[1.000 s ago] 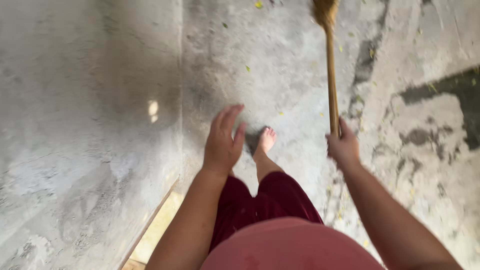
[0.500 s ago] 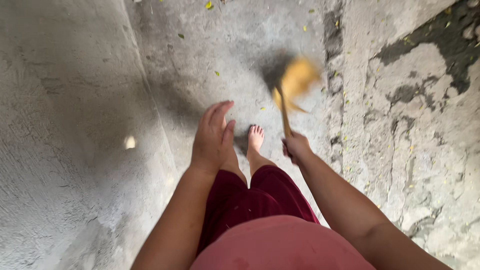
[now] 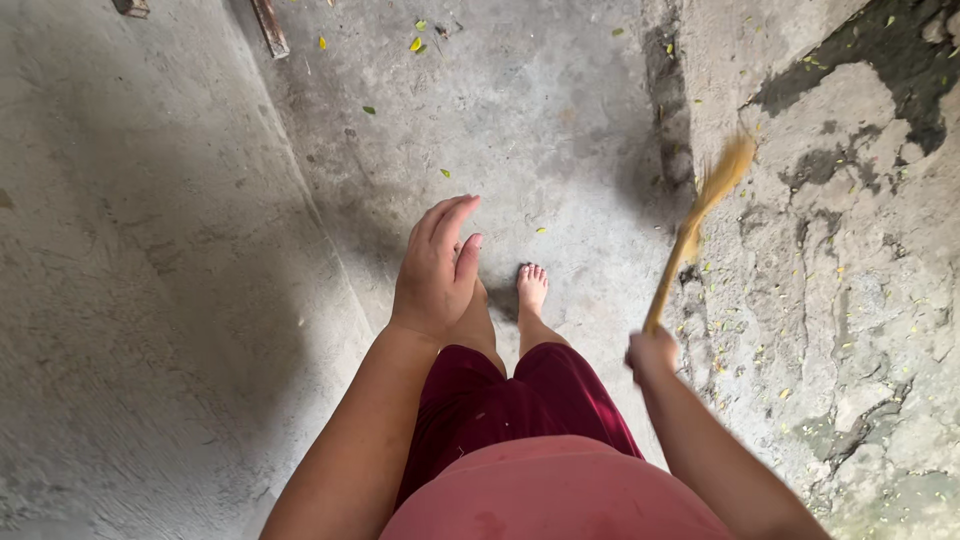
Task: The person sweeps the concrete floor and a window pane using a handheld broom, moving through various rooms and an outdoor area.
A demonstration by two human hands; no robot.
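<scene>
Gripping the broom (image 3: 690, 235): right hand (image 3: 652, 352) wrapping fully closed around the low end of the thin wooden handle, fingers mostly hidden behind the knuckles. Handle slanting up and to the right from the fist, straw-coloured bristle head blurring at the top, over the cracked patch of concrete floor (image 3: 560, 120). Not telling whether the bristles are touching the floor, blur too heavy.

Left hand (image 3: 435, 270) hanging flat and loose, fingers together and stretched forward, thumb lying alongside, holding nothing, hovering above the left thigh. Well apart from the broom.

Standing barefoot: one foot (image 3: 531, 288) showing between the two hands, toes pointing up the frame, planted on smooth grey concrete. Other foot hiding under the left hand. Wearing dark red shorts (image 3: 510, 410) and a pink shirt (image 3: 555, 495), filling the bottom middle of the view.

Lying scattered on the floor: small yellow-green leaf bits (image 3: 415, 44), thickest near the top edge and in a fine sprinkle along the right side beside the broom head. Dark damp-looking stains and peeling surface running down the right part of the floor. Rising on the left: a rough grey concrete wall (image 3: 130, 270), meeting the floor along a slanting line. Lying at the top by that line: a short rusty bar (image 3: 270, 26), with a small dark block (image 3: 131, 7) farther left, both far from the hands.
</scene>
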